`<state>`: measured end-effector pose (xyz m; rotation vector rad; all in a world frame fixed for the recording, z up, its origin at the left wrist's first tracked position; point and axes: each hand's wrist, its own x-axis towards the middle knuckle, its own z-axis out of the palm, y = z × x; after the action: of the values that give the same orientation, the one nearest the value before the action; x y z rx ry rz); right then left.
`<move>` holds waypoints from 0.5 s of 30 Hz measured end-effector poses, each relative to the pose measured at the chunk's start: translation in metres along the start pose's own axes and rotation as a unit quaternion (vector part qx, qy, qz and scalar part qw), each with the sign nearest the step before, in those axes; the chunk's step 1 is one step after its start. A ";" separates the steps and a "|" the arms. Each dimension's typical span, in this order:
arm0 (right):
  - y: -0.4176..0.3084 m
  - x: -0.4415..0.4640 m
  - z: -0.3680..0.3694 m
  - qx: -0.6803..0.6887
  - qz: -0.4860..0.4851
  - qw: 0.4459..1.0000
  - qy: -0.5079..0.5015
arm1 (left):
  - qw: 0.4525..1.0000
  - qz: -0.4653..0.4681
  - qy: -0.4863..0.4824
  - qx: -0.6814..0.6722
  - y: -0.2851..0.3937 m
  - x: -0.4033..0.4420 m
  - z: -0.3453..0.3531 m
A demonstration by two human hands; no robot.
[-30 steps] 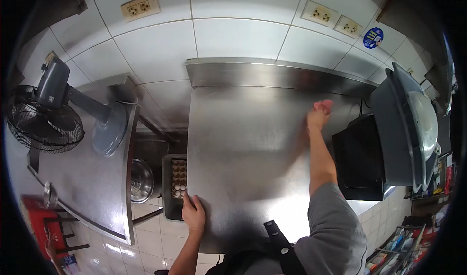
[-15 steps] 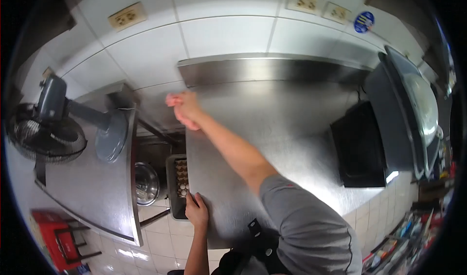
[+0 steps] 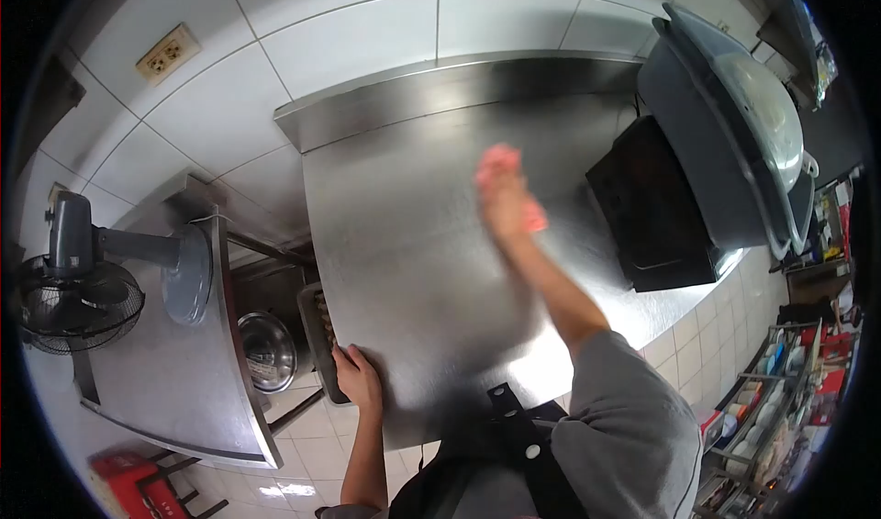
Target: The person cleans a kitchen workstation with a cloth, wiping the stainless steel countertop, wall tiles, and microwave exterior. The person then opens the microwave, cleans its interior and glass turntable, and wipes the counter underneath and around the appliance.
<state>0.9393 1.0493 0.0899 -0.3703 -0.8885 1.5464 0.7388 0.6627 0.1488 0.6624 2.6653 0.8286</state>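
Farthest left of the left hand, a fan (image 3: 188, 276) stands on a side table (image 3: 156, 363). Nearer that hand are a round metal bowl (image 3: 266, 352) and, just beside its fingers, a dark tray (image 3: 315, 335), both lower than the steel table (image 3: 413, 271). The left hand (image 3: 358, 377) is partly open at the table's left edge, fingers loosely bent; whether it grips the edge I cannot tell. Ahead and to its right, the right hand (image 3: 503, 209) has a pink cloth (image 3: 500, 164) under it on the tabletop, some showing past the fingertips and some beside the palm (motion blur hides how far the fingers close). Right of that hand sit a black box (image 3: 656, 207) and large grey tubs (image 3: 702, 143).
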 end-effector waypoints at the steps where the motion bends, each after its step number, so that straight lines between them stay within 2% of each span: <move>1: 0.017 -0.034 0.052 -0.024 0.001 1.000 -0.009 | 1.000 0.002 -0.002 0.003 0.004 0.000 -0.001; 3: 0.045 -0.108 0.155 -0.157 0.022 0.985 -0.072 | 0.987 -0.038 0.002 -0.158 0.007 0.001 -0.009; 4: 0.063 -0.150 0.192 -0.300 0.017 0.944 -0.132 | 0.957 -0.039 -0.033 -0.287 -0.030 0.016 0.006; 5: 0.081 -0.192 0.222 -0.443 -0.010 0.874 -0.199 | 0.959 -0.038 -0.027 -0.280 -0.046 0.022 0.007; 6: 0.087 -0.221 0.247 -0.506 -0.021 0.824 -0.255 | 0.884 -0.124 -0.027 -0.449 -0.056 0.027 0.004; 7: 0.069 -0.231 0.273 -0.520 0.008 0.783 -0.340 | 0.771 -0.197 -0.026 -0.605 -0.061 0.031 0.000; 8: 0.066 -0.227 0.283 -0.512 -0.004 0.786 -0.345 | 0.733 -0.227 -0.003 -0.642 -0.067 0.031 -0.009; 9: 0.061 -0.223 0.287 -0.290 0.210 0.870 -0.339 | 0.733 -0.217 0.005 -0.645 -0.074 0.028 -0.017; 10: 0.056 -0.219 0.285 -0.043 0.407 0.861 -0.303 | 0.763 -0.159 -0.007 -0.627 -0.076 0.021 -0.024; 11: 0.048 -0.209 0.270 -0.022 0.393 0.862 -0.319 | 0.789 -0.101 -0.019 -0.605 -0.082 0.013 -0.029; 12: 0.036 -0.194 0.248 -0.002 0.379 0.863 -0.335 | 0.780 -0.123 0.014 -0.613 -0.114 0.017 -0.017; 13: 0.009 -0.176 0.234 -0.153 0.300 0.880 -0.336 | 0.816 -0.188 0.056 -0.543 -0.100 0.012 -0.022; 14: -0.019 -0.161 0.227 -0.297 0.211 0.872 -0.325 | 0.853 -0.163 0.056 -0.492 -0.092 0.010 -0.026; 15: -0.034 -0.150 0.221 -0.301 0.201 0.870 -0.336 | 0.886 -0.137 0.057 -0.440 -0.086 0.013 -0.025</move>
<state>0.8409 0.8350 0.2196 -0.4865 -1.9649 1.7813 0.6888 0.5945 0.1163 0.0017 2.0279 1.8174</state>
